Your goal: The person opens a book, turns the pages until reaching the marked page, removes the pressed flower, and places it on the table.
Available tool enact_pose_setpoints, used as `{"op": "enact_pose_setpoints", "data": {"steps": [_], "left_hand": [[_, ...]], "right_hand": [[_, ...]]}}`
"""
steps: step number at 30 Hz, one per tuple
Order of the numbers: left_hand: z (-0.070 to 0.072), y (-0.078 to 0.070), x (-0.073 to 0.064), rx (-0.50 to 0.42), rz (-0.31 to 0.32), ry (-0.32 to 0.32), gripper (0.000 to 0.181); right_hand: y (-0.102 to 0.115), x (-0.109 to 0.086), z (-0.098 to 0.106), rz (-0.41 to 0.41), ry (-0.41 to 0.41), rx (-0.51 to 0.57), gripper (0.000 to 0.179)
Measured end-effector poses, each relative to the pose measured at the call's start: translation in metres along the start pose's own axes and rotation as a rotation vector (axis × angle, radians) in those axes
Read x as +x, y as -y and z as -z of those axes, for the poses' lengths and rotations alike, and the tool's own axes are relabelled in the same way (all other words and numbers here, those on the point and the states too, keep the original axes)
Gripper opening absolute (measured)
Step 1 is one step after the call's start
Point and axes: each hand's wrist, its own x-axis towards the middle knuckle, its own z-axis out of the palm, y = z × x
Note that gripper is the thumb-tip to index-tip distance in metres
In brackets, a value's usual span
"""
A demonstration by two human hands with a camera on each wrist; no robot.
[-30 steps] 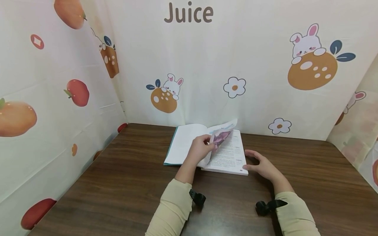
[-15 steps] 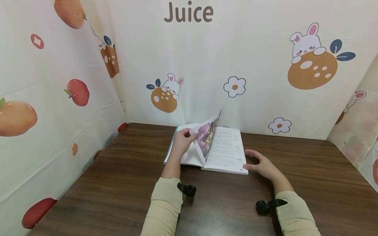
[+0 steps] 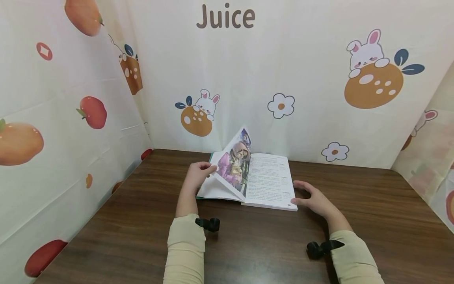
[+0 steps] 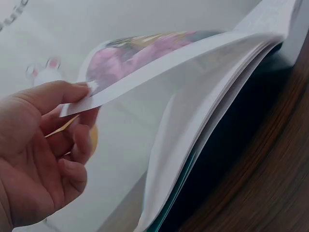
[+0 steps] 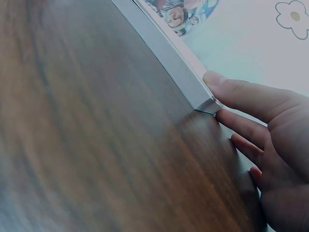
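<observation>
An open book [image 3: 269, 181] lies on the wooden table, with printed text on its right-hand page. In the head view, a page with a colour picture [image 3: 234, 161] of a hooded figure stands raised and tilted over the left half. My left hand [image 3: 198, 175] pinches that page near its outer corner; the left wrist view shows the thumb on the page's white margin [image 4: 79, 104] and the other fingers behind or curled below. At the book's lower right corner, my right hand [image 3: 313, 199] rests with its thumb on the page edge [image 5: 198, 72] and fingers spread along the side.
The dark wooden table [image 3: 127, 228] extends around the book. A pale curtain [image 3: 305, 51] with fruit, rabbit and flower prints hangs right behind the book and along both sides. Each wrist wears a black strapped camera [image 3: 213, 225].
My left hand has moved left, carrying the picture page over from above the right page to the left half. The right hand stays at the book's corner.
</observation>
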Motion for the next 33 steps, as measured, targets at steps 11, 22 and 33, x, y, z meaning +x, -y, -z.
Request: {"op": "enact_pose_setpoints", "data": {"steps": [11, 22, 33], "left_hand": [[0.024, 0.025, -0.003, 0.114, 0.109, 0.099, 0.028], [0.034, 0.036, -0.007, 0.280, 0.170, 0.146, 0.025], [0.032, 0.040, -0.009, 0.366, 0.212, 0.179, 0.022]], "right_hand": [[0.001, -0.002, 0.000, 0.004, -0.002, -0.009, 0.081], [-0.001, -0.001, 0.000, 0.001, -0.003, -0.006, 0.080], [0.000, 0.000, -0.001, -0.002, -0.007, -0.008, 0.080]]}}
